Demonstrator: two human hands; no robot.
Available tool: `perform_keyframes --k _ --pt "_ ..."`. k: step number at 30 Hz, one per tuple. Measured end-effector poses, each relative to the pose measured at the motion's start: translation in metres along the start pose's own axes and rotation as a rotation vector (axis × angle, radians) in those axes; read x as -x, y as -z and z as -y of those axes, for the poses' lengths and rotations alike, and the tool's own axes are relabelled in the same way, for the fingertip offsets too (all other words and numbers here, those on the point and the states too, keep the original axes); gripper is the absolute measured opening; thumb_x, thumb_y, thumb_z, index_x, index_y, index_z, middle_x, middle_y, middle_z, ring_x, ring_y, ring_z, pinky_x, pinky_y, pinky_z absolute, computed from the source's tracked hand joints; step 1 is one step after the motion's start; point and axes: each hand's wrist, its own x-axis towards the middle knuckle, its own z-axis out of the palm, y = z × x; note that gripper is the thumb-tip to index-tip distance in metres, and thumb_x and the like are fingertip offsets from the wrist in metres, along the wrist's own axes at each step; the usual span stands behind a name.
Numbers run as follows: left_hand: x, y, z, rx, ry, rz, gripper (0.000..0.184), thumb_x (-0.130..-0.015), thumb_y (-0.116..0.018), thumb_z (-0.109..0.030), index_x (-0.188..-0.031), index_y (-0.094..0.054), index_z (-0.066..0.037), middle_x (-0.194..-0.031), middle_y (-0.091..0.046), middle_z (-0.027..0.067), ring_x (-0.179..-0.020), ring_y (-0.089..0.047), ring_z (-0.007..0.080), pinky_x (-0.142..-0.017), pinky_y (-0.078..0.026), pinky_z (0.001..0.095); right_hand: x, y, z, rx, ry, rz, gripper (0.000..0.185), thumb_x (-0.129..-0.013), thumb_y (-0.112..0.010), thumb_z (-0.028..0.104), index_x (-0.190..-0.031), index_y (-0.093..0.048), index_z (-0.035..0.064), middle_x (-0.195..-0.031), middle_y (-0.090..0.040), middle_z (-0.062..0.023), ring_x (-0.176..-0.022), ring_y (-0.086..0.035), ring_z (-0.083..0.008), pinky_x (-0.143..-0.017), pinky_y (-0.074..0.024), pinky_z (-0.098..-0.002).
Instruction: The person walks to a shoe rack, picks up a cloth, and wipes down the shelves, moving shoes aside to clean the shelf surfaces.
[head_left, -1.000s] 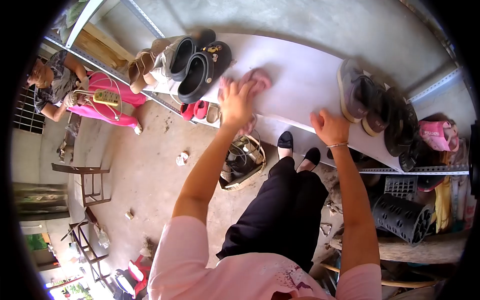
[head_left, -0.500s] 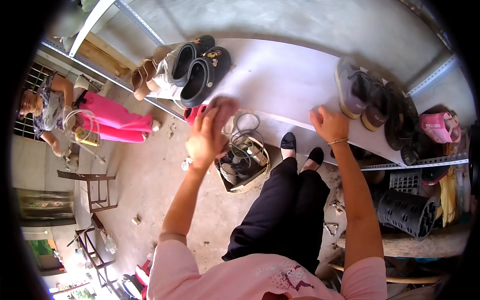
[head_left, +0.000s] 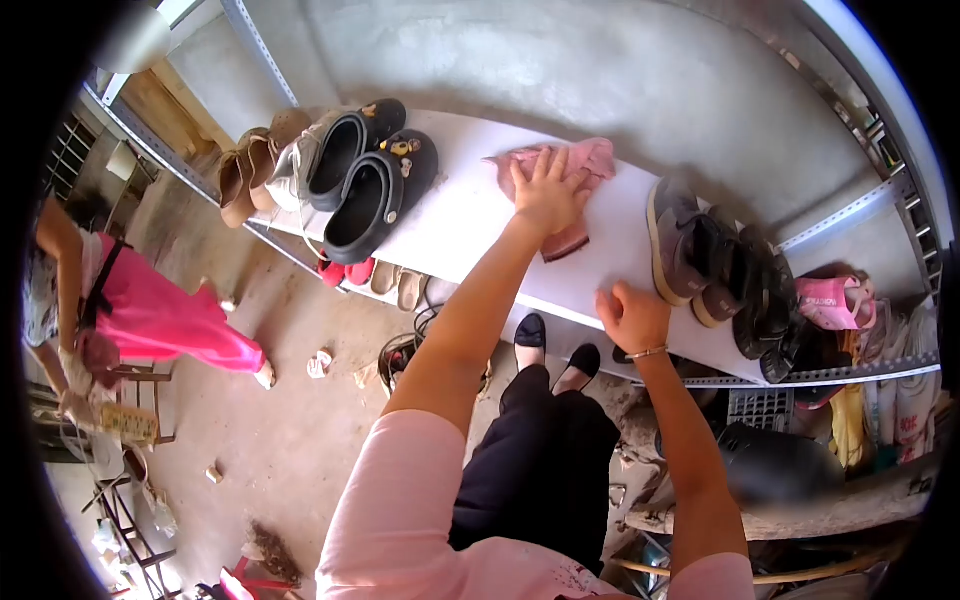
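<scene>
My left hand (head_left: 552, 192) lies spread on a crumpled pink cloth (head_left: 597, 158), pressing it against the white shelf board (head_left: 470, 215). Part of the cloth hangs out below the palm, showing a darker reddish edge. Closed in a loose fist, my right hand (head_left: 637, 318) is by the shelf's front edge, close to a dark sneaker (head_left: 678, 250); I see nothing in it. To the left of the cloth stands a pair of black clogs (head_left: 368, 207) with small charms.
Beige shoes (head_left: 236, 188) and a white shoe (head_left: 292, 175) stand at the shelf's left end. Several dark shoes line the right, beside a pink bag (head_left: 835, 302). A basket with black cables (head_left: 400, 362) is on the floor. A person in pink trousers (head_left: 165, 310) is at left.
My left hand has carried the cloth from the shelf's front edge to the right and onto the board. My right hand stays fisted. The view has shifted; the other person now leans forward.
</scene>
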Motion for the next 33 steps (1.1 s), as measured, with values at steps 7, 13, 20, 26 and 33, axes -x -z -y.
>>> perform_keyframes --k 7,13,20,26,33 --pt "-0.043 0.003 0.066 -0.046 0.459 -0.084 0.048 -0.096 -0.030 -0.048 -0.139 -0.042 -0.031 -0.156 -0.018 0.0088 -0.143 -0.016 0.0288 -0.105 -0.008 0.0703 0.004 -0.003 -0.002 -0.024 0.040 -0.059 0.036 -0.081 -0.066 0.030 -0.060 -0.046 0.0103 -0.049 -0.049 -0.0057 -0.046 -0.053 -0.0299 -0.043 -0.0370 -0.0399" --pt "0.018 -0.002 0.057 -0.055 0.267 -0.309 0.035 -0.088 -0.050 -0.035 -0.121 -0.058 -0.022 -0.132 -0.046 0.0099 -0.126 -0.038 0.0294 -0.101 -0.027 0.0599 0.003 -0.003 -0.002 -0.001 -0.016 0.007 0.034 -0.081 -0.065 0.035 -0.061 -0.051 0.0113 -0.051 -0.051 -0.0073 -0.047 -0.052 -0.0313 -0.045 -0.0383 -0.0415" --pt "0.219 0.058 0.030 0.088 -0.137 -0.296 0.026 -0.079 -0.061 -0.014 -0.104 -0.064 -0.022 -0.105 -0.056 0.0069 -0.097 -0.055 0.0285 -0.085 -0.047 0.0420 0.007 -0.011 -0.007 0.046 -0.035 0.021 0.033 -0.083 -0.060 0.038 -0.064 -0.053 0.0128 -0.052 -0.054 -0.0065 -0.048 -0.055 -0.0314 -0.046 -0.0409 -0.0442" --pt "0.272 0.116 0.073 0.415 -0.027 -0.042 0.019 -0.083 -0.060 -0.011 -0.100 -0.066 -0.017 -0.111 -0.061 0.0064 -0.089 -0.062 0.0293 -0.071 -0.052 0.0379 0.007 -0.013 -0.009 0.019 -0.020 -0.016 0.031 -0.084 -0.062 0.035 -0.067 -0.051 0.0118 -0.052 -0.054 -0.0057 -0.048 -0.055 -0.0308 -0.046 -0.0409 -0.0434" --pt "0.205 0.147 0.065 0.015 0.024 -0.257 0.029 -0.078 -0.065 -0.017 -0.107 -0.066 -0.019 -0.119 -0.056 0.0076 -0.105 -0.056 0.0266 -0.087 -0.046 0.0403 0.004 -0.003 0.002 0.049 -0.048 0.011 0.023 -0.084 -0.060 0.036 -0.076 -0.058 0.0142 -0.058 -0.059 -0.0053 -0.054 -0.058 -0.0308 -0.050 -0.0438 -0.0440"
